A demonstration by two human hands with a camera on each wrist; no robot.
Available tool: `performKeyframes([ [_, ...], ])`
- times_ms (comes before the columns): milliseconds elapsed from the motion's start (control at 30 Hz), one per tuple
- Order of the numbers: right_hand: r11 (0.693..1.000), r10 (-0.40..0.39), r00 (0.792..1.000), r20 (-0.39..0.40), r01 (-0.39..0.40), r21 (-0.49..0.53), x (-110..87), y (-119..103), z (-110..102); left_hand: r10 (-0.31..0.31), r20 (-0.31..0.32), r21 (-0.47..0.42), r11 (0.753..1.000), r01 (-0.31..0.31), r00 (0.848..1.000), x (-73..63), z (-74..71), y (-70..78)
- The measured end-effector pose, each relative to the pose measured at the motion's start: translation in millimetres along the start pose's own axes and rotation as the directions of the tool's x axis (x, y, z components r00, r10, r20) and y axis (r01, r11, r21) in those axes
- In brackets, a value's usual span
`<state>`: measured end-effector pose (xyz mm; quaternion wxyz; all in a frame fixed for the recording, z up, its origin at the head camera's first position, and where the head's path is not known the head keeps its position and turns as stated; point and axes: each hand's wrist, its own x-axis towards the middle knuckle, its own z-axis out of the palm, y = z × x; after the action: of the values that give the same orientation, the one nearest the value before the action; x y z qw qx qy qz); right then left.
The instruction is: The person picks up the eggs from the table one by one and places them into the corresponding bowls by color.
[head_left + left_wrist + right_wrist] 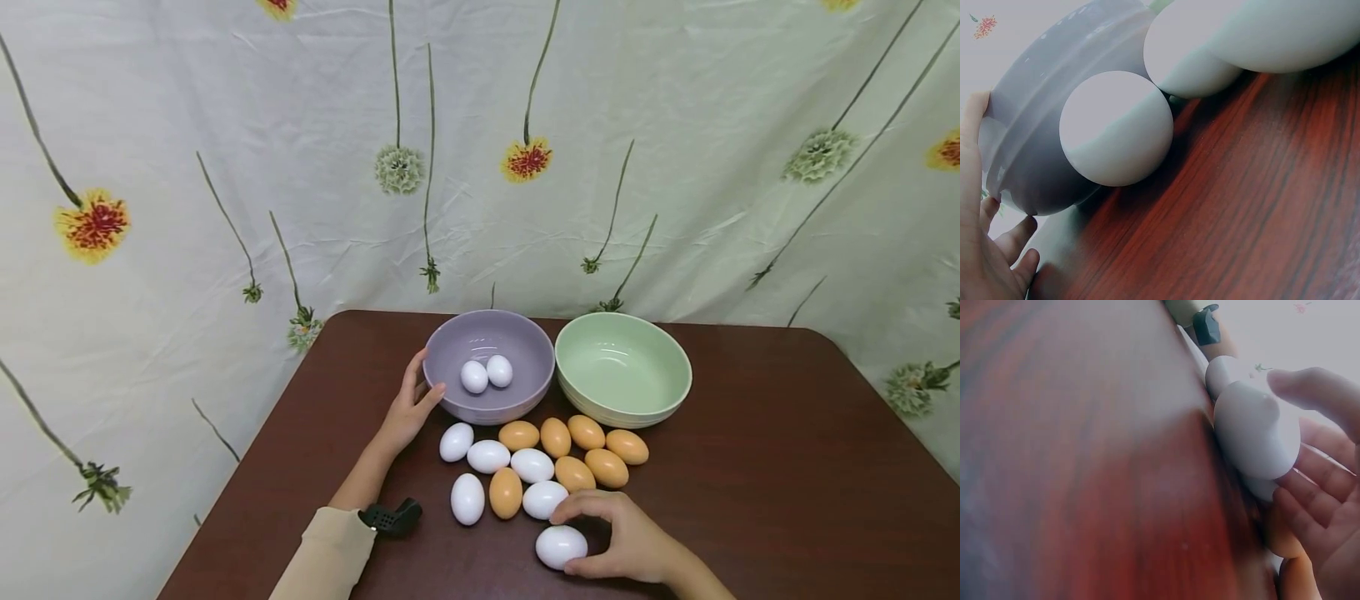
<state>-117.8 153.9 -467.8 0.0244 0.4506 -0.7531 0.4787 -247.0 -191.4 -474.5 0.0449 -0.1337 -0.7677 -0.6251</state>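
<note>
My left hand holds the left side of a purple bowl, thumb at the near rim and fingers round its outer wall. In the left wrist view, some fingertips reach beneath the bowl. Two white eggs lie inside it. My right hand has thumb and fingers curved round a white egg, the nearest one on the table; in the right wrist view the thumb lies close over that egg. Beyond it, several white eggs and brown eggs lie mixed together before the bowls.
A green bowl with no eggs in it stands right beside the purple one. Both stand near the back edge of a dark reddish-brown table. A flower-printed cloth hangs behind. The left wrist wears a black band.
</note>
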Motion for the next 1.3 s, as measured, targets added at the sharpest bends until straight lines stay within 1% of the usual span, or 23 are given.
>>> performKeyframes([
  [133, 0.999, -0.022, 1.0, 0.007, 0.022, -0.024, -3.6, 4.4, 2.6, -0.017, 0.007, -0.009, 1.0, 0.017, 1.0, -1.0, 0.2, 4.1],
  [267, 0.999, -0.016, 1.0, 0.013, 0.017, -0.028, -5.7, 5.4, 3.9, -0.027, 0.021, -0.006, 1.0, 0.027, 0.999, -6.6, 0.5, 23.6],
  [367, 1.0, 0.001, 1.0, 0.014, -0.001, -0.031, -7.3, 5.5, 4.4, -0.012, 0.031, 0.009, 1.0, 0.012, 0.999, -10.3, 1.2, 35.2],
  [533, 1.0, 0.012, 1.0, 0.012, -0.012, -0.028, -9.8, 7.4, 5.8, -0.02, 0.037, 0.017, 1.0, 0.02, 0.999, -10.7, 1.6, 38.2],
  [633, 1.0, 0.014, 1.0, 0.014, -0.013, -0.025, -10.5, 8.9, 6.5, -0.028, 0.035, 0.018, 0.999, 0.028, 0.999, -10.3, 1.3, 37.0],
  [867, 1.0, 0.028, 0.999, 0.016, -0.028, -0.014, -10.2, 9.9, 6.8, -0.031, 0.007, 0.01, 0.999, 0.031, 0.999, -1.7, 0.4, 2.6],
  [900, 0.999, 0.033, 0.999, 0.017, -0.033, -0.012, -10.3, 10.0, 6.9, -0.028, 0.004, 0.015, 0.999, 0.028, 1.0, -1.4, 0.6, 0.8],
  [1100, 0.999, 0.045, 0.999, 0.014, -0.046, 0.011, -9.9, 10.9, 7.0, -0.007, -0.005, 0.018, 1.0, 0.007, 1.0, -1.2, 0.7, -3.2],
  [1233, 0.996, 0.056, 0.998, 0.008, -0.056, 0.069, -6.5, 7.6, 4.3, -0.019, -0.002, 0.022, 1.0, 0.019, 1.0, -0.4, -0.5, -2.7],
  [1300, 0.989, 0.085, 0.996, 0.006, -0.085, 0.122, -3.5, 4.2, 1.3, -0.029, 0.003, 0.012, 1.0, 0.029, 1.0, -0.6, -1.2, 0.2],
])
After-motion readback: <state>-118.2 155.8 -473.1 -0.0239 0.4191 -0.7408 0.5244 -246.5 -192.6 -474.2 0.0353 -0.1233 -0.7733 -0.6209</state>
